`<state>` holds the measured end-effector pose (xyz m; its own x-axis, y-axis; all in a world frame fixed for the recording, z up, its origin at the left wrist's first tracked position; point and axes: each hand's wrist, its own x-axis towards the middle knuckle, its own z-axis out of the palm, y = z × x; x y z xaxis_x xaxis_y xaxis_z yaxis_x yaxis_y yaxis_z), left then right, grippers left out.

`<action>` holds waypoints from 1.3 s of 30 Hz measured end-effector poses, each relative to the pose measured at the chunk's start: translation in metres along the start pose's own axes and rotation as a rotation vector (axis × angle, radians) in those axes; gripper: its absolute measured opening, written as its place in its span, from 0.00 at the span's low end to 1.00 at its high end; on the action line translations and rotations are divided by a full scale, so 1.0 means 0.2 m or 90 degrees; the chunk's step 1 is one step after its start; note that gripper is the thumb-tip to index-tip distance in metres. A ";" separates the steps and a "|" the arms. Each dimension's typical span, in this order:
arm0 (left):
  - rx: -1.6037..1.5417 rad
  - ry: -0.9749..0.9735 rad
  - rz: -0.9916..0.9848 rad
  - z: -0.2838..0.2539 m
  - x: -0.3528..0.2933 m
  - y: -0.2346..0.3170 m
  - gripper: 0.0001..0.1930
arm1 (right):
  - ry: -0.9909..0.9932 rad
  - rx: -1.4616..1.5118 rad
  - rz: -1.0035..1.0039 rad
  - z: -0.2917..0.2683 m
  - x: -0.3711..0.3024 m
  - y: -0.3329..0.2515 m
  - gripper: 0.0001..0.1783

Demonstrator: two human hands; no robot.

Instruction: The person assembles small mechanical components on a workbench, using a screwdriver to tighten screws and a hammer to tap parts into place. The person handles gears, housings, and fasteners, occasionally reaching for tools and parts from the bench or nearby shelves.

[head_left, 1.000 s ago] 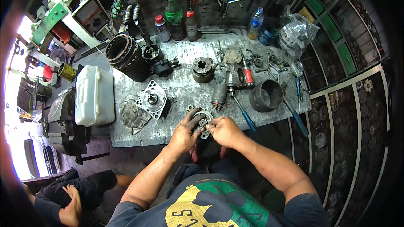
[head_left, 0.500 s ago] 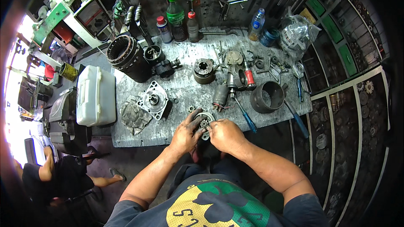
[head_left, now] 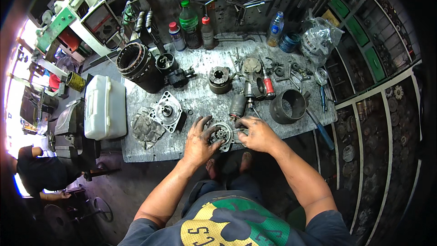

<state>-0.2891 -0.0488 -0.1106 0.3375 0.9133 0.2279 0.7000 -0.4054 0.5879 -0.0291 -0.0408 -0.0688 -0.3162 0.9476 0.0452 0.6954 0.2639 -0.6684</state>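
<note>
A round, light-metal gear housing (head_left: 229, 142) with a small toothed gear (head_left: 221, 134) at its centre lies near the bench's front edge. My left hand (head_left: 199, 142) grips its left rim, index finger and thumb on the metal and the other fingers spread. At the housing's right side, my right hand (head_left: 257, 134) pinches a thin, shiny metal piece (head_left: 239, 130); its far end is hard to make out. Just beyond that hand lies a small cylindrical solenoid (head_left: 237, 105). To the left is a flanged metal plate with a shaft (head_left: 167, 110).
A dark stator (head_left: 139, 68), a round metal part (head_left: 220, 80) and a hollow cylinder (head_left: 288, 106) stand on the bench (head_left: 191, 100). Bottles (head_left: 189, 20) line its back. A white case (head_left: 104, 107) is at left, a blue-handled tool (head_left: 322, 132) at right. Another person (head_left: 48, 173) is at far left.
My right hand has drawn back to the right from the housing, with the thin piece pinched. My left fingers have lifted off the central gear. The other person has shifted.
</note>
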 end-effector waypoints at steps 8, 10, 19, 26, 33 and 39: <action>-0.130 -0.090 0.093 0.03 0.08 -0.12 0.23 | 0.047 0.043 0.112 0.10 -0.02 0.05 0.16; -0.143 -0.099 0.101 0.03 0.08 -0.13 0.23 | -0.060 0.210 0.204 0.09 0.06 0.10 0.20; -0.172 -0.101 0.122 0.02 0.11 -0.13 0.25 | -0.172 0.275 0.307 0.10 0.20 0.19 0.25; -0.142 -0.079 0.136 0.04 0.09 -0.14 0.23 | -0.009 0.134 0.081 0.11 0.08 0.08 0.18; -0.146 -0.054 0.124 0.05 0.07 -0.13 0.22 | 0.076 -0.085 -0.120 0.06 -0.01 -0.09 0.08; -0.149 -0.078 0.103 0.04 0.06 -0.13 0.23 | 0.034 -0.158 -0.146 0.03 -0.01 -0.15 0.09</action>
<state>-0.2995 -0.0280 -0.1294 0.5158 0.8205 0.2464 0.4722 -0.5123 0.7174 -0.0532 -0.0507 -0.0535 -0.4524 0.8650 0.2170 0.7481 0.5006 -0.4356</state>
